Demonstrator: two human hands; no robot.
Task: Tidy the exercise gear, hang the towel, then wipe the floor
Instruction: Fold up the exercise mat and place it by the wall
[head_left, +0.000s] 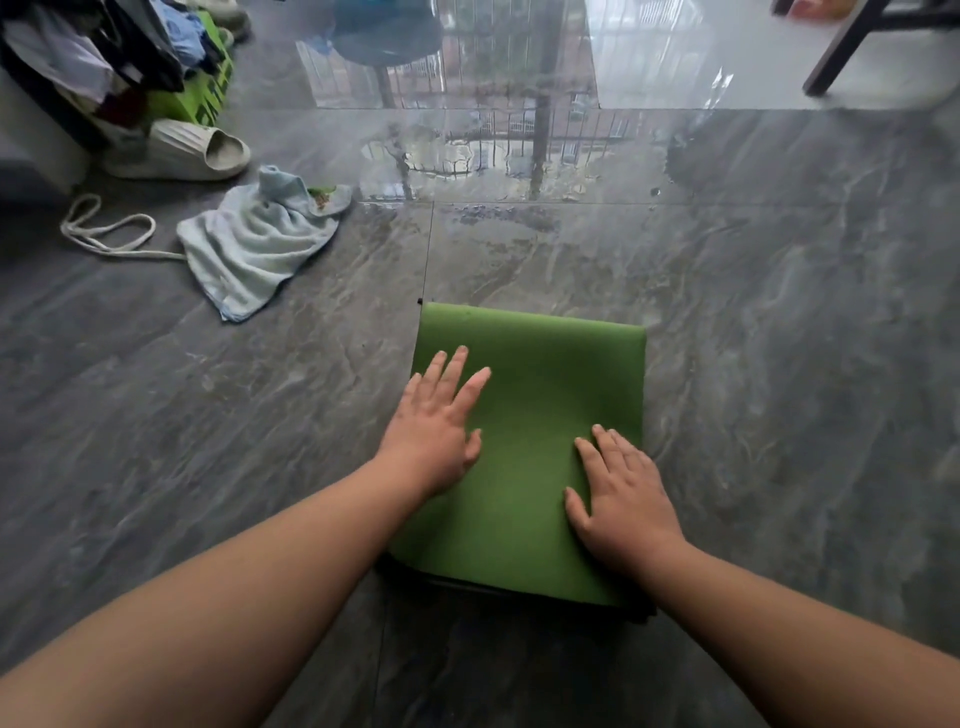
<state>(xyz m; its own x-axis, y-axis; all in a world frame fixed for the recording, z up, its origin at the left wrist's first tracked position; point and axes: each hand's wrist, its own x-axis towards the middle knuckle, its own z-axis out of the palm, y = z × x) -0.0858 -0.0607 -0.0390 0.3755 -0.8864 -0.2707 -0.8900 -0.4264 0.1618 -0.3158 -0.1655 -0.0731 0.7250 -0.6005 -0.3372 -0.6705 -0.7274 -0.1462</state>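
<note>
Both hands, left (434, 423) and right (621, 493), press flat on the folded green mat (540, 395).

One green mat (535, 415), one towel (254, 244), one slipper (182, 153), two hands.

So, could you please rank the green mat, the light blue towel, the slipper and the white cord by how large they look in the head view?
1. green mat, nearest the camera
2. light blue towel
3. slipper and white cord: look alike, and both lie farther off, so unranked
</note>
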